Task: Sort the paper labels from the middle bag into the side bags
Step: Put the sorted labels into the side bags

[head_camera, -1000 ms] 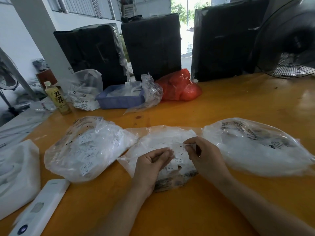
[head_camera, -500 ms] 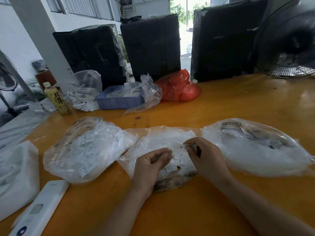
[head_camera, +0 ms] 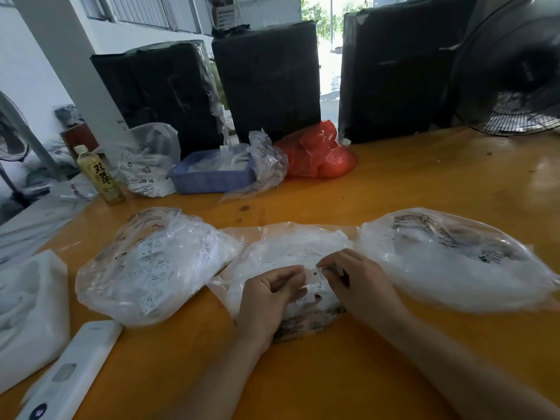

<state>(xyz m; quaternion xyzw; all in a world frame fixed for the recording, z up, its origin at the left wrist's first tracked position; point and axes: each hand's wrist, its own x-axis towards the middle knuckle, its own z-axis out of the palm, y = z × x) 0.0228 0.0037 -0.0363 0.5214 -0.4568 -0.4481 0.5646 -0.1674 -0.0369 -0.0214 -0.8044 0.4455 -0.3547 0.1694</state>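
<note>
Three clear plastic bags lie in a row on the orange table. The middle bag [head_camera: 285, 253] sits right under my hands. The left bag [head_camera: 151, 265] is stuffed with small white printed labels. The right bag [head_camera: 448, 262] looks fuller and cloudy. Over the middle bag I hold a small white paper label [head_camera: 315, 273] between both hands: my left hand [head_camera: 269, 301] pinches its left edge with curled fingers, my right hand [head_camera: 360, 283] pinches its right edge. More labels lie just below it at the bag's mouth.
A white slab-shaped device [head_camera: 72, 371] and white foam [head_camera: 27, 310] lie at the near left. Farther back stand a yellow drink bottle [head_camera: 100, 177], a blue tray [head_camera: 212, 174], a red bag [head_camera: 318, 156] and black wrapped boxes [head_camera: 269, 80]. A fan [head_camera: 515, 74] stands at the right.
My two hands have drawn slightly closer together over the middle bag, and a single label now shows stretched between their fingertips. The bags have not moved.
</note>
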